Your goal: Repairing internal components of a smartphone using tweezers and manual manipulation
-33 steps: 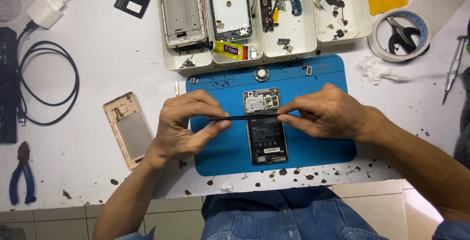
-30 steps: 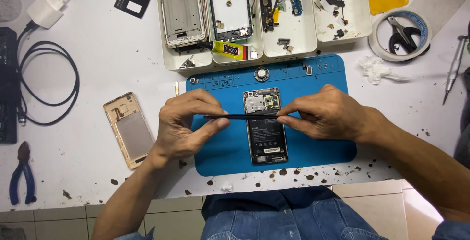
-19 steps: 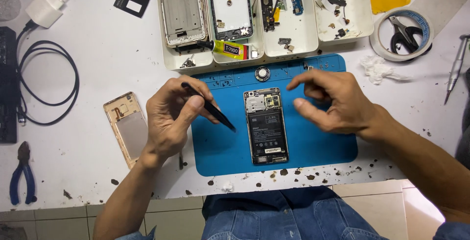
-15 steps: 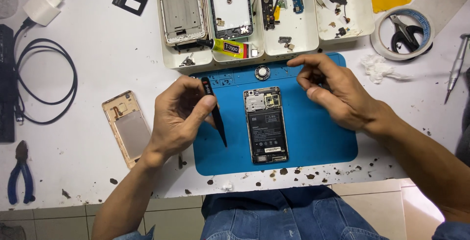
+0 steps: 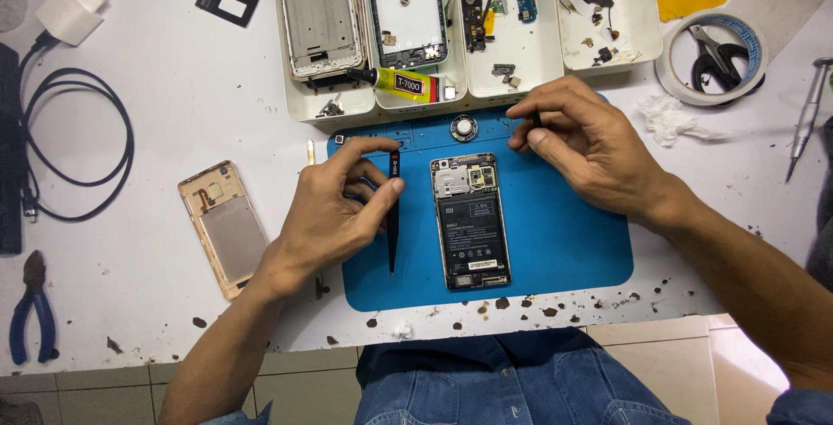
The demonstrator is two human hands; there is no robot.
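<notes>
An opened phone (image 5: pixel 469 221) lies back-up on the blue mat (image 5: pixel 564 243), with its battery and circuit board showing. My left hand (image 5: pixel 334 217) rests just left of the phone, holding black tweezers (image 5: pixel 393 225) with the tip pointing toward me. My right hand (image 5: pixel 590 147) is at the mat's far edge, up and right of the phone. Its thumb and forefinger pinch a small dark part (image 5: pixel 536 118). Neither hand touches the phone.
A white tray (image 5: pixel 521 69) behind the mat holds phone frames, a yellow glue tube (image 5: pixel 399 83) and loose parts. A gold back cover (image 5: pixel 227 225) lies at the left, with a charger cable (image 5: pixel 78 147) and blue pliers (image 5: pixel 30 312). A tape roll with scissors (image 5: pixel 716 52) and a screwdriver (image 5: pixel 805 117) sit at the right.
Both hands held the tweezers across the phone before. My right hand let go and moved up to the mat's far edge. My left hand swung the tweezers to the phone's left side.
</notes>
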